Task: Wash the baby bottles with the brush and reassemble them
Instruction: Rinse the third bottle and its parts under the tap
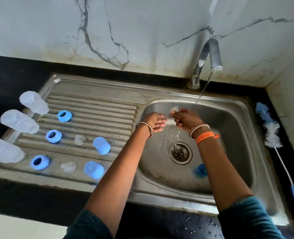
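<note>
Sink basin (232, 169) — my right hand (185, 119) pinches a clear teat (174, 108) under the tap stream; my left hand (155, 122) beside it, fingers straight, empty. Drainboard: three bottles, blue rings, caps. Bottle brush (272, 133) — right surface.

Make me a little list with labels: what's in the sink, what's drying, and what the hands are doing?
left hand: open, fingers straight, beside the right
right hand: holds a clear teat under running water
sink bowl: one blue cap
drainboard: three clear bottles, three blue rings, two caps, two teats
brush: on the counter, right of the sink
</note>
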